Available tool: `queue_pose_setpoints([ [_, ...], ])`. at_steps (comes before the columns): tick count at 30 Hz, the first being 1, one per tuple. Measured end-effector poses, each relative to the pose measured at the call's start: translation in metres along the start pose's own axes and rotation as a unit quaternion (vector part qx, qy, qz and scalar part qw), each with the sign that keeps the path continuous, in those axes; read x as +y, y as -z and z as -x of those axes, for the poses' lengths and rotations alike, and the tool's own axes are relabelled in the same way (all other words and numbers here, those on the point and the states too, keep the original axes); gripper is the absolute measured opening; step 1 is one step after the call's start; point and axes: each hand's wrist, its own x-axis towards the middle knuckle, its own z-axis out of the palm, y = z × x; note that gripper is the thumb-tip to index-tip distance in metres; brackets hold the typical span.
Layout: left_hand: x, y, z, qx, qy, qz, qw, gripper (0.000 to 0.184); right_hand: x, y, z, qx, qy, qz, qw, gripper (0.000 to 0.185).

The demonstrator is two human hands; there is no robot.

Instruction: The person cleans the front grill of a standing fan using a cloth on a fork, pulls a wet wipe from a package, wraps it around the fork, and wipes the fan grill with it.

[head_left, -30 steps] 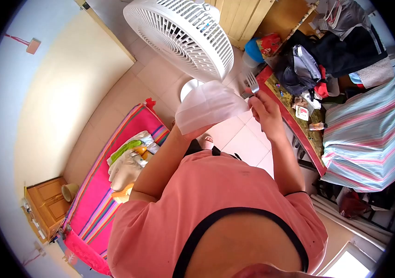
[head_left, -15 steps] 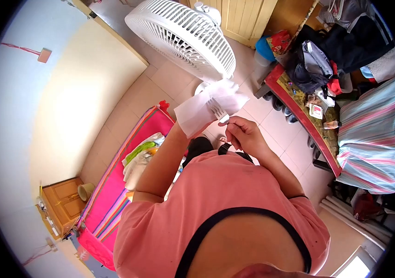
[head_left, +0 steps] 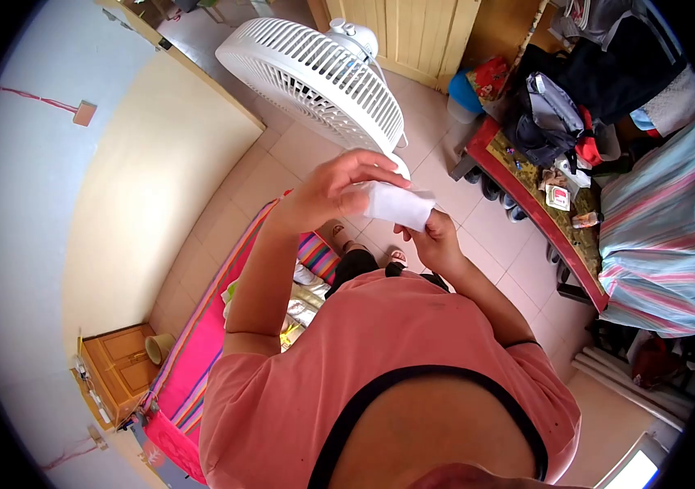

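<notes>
Paper [head_left: 400,205] held above floor [head_left: 494,253], between grips. Left grip [head_left: 333,194] parted, thumb at paper's left end; right grip [head_left: 435,240] pinched on lower right end. Paper judged light, limp, easily torn; ends best pinched lightly.

Room brightly lit. Blown-out panel [head_left: 637,473], btm R. White sheet [head_left: 400,205] nr overexposed, little detail. Dark shadow under table [head_left: 566,246], R side. Strong fisheye: lines bowed twd edges, black corners, dim rim. Centre fairly sharp.
</notes>
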Motion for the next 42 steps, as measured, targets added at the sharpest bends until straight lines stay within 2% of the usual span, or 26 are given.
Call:
queue_pose_setpoints([
  [2, 0.007, -0.003, -0.005, 0.081, 0.001, -0.057, 0.995, 0.034, -0.001, 0.003, -0.004, 0.002, 0.028, 0.04, 0.999, 0.019],
  [3, 0.009, -0.005, -0.005, 0.079, 0.001, -0.057, 0.995, 0.034, -0.003, 0.004, -0.006, 0.008, 0.045, 0.072, 0.996, 0.024],
  [5, 0.011, -0.008, -0.004, 0.103, 0.016, -0.251, 0.962, 0.032, -0.005, 0.007, -0.008, 0.016, 0.062, 0.105, 0.992, 0.029],
  [9, -0.003, 0.002, -0.002, 0.129, 0.0, -0.256, 0.958, 0.033, -0.009, 0.012, -0.012, 0.04, 0.06, 0.101, 0.992, 0.027],
  [12, -0.013, 0.003, 0.003, 0.177, 0.013, -0.206, 0.962, 0.029, -0.008, 0.014, -0.011, 0.046, 0.063, 0.097, 0.992, 0.021],
  [14, -0.013, 0.001, 0.003, 0.215, -0.037, -0.105, 0.97, 0.021, -0.008, 0.016, -0.011, 0.046, 0.069, 0.094, 0.992, 0.017],
  [17, -0.021, 0.012, 0.009, 0.205, -0.043, -0.14, 0.968, 0.017, -0.009, 0.017, -0.011, 0.041, 0.048, 0.098, 0.993, 0.012],
  [21, -0.016, 0.01, 0.012, 0.26, -0.019, -0.158, 0.952, 0.019, -0.022, 0.018, -0.017, 0.038, 0.148, 0.145, 0.978, 0.013],
  [23, -0.007, 0.005, 0.008, 0.222, -0.069, -0.244, 0.942, 0.02, -0.029, 0.016, -0.021, 0.042, 0.182, 0.166, 0.968, 0.014],
  [24, -0.003, 0.003, 0.007, 0.223, -0.07, -0.245, 0.941, 0.02, -0.029, 0.015, -0.024, 0.041, 0.199, 0.182, 0.962, 0.019],
  [25, 0.002, 0.001, 0.006, 0.194, -0.037, -0.189, 0.962, 0.02, -0.029, 0.015, -0.026, 0.041, 0.215, 0.197, 0.955, 0.025],
  [26, 0.003, 0.0, 0.006, 0.164, -0.004, -0.133, 0.977, 0.02, -0.029, 0.017, -0.027, 0.039, 0.216, 0.197, 0.956, 0.025],
  [27, 0.0, 0.001, 0.006, 0.166, -0.004, -0.133, 0.977, 0.02, -0.027, 0.02, -0.028, 0.02, 0.216, 0.229, 0.949, 0.028],
  [29, -0.008, 0.006, 0.004, 0.171, -0.001, -0.032, 0.985, 0.021, -0.027, 0.02, -0.029, -0.001, 0.215, 0.26, 0.941, 0.032],
  [32, -0.013, -0.001, 0.005, 0.139, 0.038, -0.095, 0.985, 0.023, -0.032, 0.019, -0.03, 0.006, 0.183, 0.263, 0.947, 0.031],
  [34, -0.021, 0.003, -0.001, 0.152, 0.073, -0.116, 0.979, 0.024, -0.036, 0.021, -0.03, -0.029, 0.123, 0.31, 0.942, 0.027],
  [36, -0.03, 0.001, -0.003, 0.163, 0.109, -0.14, 0.971, 0.026, -0.03, 0.021, -0.029, -0.023, 0.109, 0.307, 0.945, 0.027],
  [38, -0.042, -0.003, -0.005, 0.25, 0.162, 0.005, 0.955, 0.025, -0.016, 0.02, -0.03, -0.013, 0.094, 0.306, 0.947, 0.027],
  [39, -0.055, 0.003, -0.005, 0.247, 0.167, 0.008, 0.954, 0.025, -0.003, 0.018, -0.03, 0.014, 0.11, 0.282, 0.953, 0.025],
  [40, -0.079, 0.009, -0.003, 0.319, 0.14, 0.063, 0.935, 0.025, 0.014, 0.019, -0.024, 0.04, 0.118, 0.257, 0.958, 0.024],
  [41, -0.105, 0.011, 0.001, 0.386, 0.127, 0.117, 0.906, 0.026, 0.039, 0.032, -0.014, 0.035, 0.047, 0.267, 0.962, 0.021],
  [42, -0.127, 0.019, 0.009, 0.388, 0.119, -0.013, 0.914, 0.029, 0.046, 0.042, -0.008, 0.084, 0.047, 0.201, 0.975, 0.018],
])
